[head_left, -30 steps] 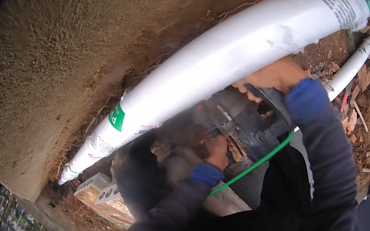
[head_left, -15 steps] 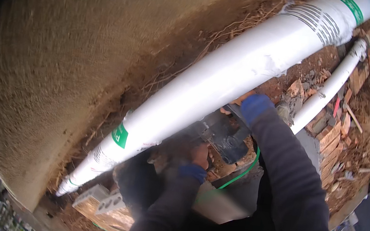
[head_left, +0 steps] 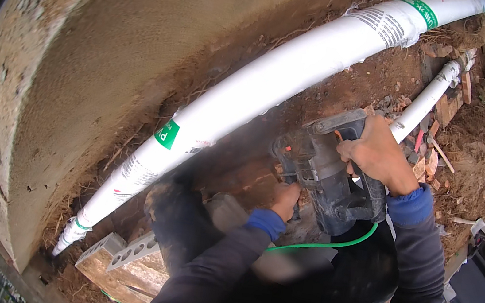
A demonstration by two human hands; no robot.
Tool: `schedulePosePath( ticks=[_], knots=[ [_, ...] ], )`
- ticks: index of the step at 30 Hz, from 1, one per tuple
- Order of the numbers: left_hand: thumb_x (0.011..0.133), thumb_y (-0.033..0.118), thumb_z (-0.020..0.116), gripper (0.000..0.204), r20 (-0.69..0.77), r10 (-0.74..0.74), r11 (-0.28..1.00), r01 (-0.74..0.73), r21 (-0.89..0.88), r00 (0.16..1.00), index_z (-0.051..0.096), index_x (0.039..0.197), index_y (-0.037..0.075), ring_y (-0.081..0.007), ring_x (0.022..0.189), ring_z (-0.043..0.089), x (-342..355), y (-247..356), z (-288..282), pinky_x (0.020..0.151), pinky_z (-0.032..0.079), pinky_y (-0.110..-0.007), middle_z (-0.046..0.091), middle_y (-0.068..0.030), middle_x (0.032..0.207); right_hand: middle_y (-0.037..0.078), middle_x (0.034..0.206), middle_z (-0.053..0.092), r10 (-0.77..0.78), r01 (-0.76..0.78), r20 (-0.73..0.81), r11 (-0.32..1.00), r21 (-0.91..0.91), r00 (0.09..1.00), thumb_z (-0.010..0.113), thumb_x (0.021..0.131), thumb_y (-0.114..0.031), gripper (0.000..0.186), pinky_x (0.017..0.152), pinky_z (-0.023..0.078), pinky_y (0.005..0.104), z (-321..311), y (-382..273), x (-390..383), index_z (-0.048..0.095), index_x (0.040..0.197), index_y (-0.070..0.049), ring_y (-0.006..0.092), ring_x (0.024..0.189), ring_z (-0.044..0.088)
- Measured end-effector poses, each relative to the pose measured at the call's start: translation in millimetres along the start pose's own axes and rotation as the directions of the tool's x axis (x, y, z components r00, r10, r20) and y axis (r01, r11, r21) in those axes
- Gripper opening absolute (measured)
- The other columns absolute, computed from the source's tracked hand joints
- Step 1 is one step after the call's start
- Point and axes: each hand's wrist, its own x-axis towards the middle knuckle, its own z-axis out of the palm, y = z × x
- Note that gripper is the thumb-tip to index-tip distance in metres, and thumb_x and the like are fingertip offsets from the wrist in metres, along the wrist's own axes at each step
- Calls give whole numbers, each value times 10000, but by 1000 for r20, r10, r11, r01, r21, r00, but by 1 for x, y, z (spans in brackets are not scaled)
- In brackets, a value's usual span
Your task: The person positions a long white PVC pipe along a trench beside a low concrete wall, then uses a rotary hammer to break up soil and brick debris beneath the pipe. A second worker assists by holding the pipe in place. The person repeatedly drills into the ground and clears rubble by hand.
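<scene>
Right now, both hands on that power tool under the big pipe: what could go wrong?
1. The power tool, gripped by the right hand and left hand, works close beside the large white pipe; a slip could nick it.
2. The green cord trails just under the tool and could snag or get cut.
3. Dust haze hangs around the tool's front, hiding the contact point; both hands look bare.

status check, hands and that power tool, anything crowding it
Right hand grips the grey power tool from above. Left hand holds its lower front. Large white pipe close beside; green cord trails below.
</scene>
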Motion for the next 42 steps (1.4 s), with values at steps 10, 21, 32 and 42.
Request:
schedulePosePath(
  ticks=[10, 21, 32, 42],
  knots=[
    [1016, 194, 546, 272, -147, 154, 988, -153, 19, 977, 652, 839, 17, -246, 556, 576, 12, 9, -49, 506, 481, -409, 613, -106, 686, 146, 601, 642, 80, -83, 60, 996, 44, 995, 662, 759, -32, 162, 462, 497, 355, 58, -5, 55, 666, 734, 128, 200, 490, 624],
    [900, 102, 615, 189, 143, 193, 977, -203, 64, 971, 616, 733, 13, -205, 472, 526, -69, 23, 64, 445, 383, -389, 578, -100, 609, 64, 689, 634, -61, 60, -267, 998, -11, 962, 620, 747, -25, 307, 525, 478, 283, 3, -41, -130, 695, 1031, 62, 128, 542, 589],
    [882, 221, 725, 355, 57, 88, 985, -79, -151, 994, 616, 643, -20, -216, 444, 538, -16, -16, 63, 421, 396, -388, 601, -117, 589, 85, 611, 654, -92, 83, -46, 984, -159, 995, 618, 768, -36, 386, 504, 493, 294, 4, -28, -61, 754, 1124, 25, 138, 503, 603],
    [931, 203, 721, 270, -101, 52, 976, -71, -205, 994, 665, 844, -46, -231, 507, 605, 34, -7, 8, 477, 445, -379, 648, -131, 667, 180, 605, 664, 109, -105, 17, 983, -148, 994, 643, 748, -45, 206, 499, 532, 362, 41, 8, 54, 692, 766, 154, 230, 470, 640]
  ],
)
